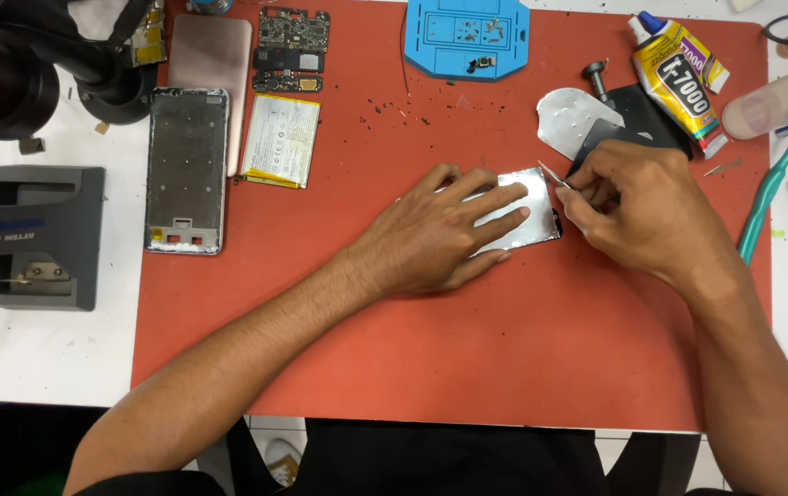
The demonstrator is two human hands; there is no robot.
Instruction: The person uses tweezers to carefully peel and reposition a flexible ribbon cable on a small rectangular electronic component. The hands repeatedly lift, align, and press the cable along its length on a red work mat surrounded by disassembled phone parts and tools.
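My left hand lies flat on a silvery phone panel on the red mat, fingers spread and pressing it down. My right hand is closed around thin metal tweezers, whose tip touches the panel's right end. Most of the panel is hidden under my left hand.
A phone frame, a pink back cover, a yellow-edged battery and circuit boards lie at the mat's left. A blue screw tray, a glue tube, a metal sheet and a teal tool sit right.
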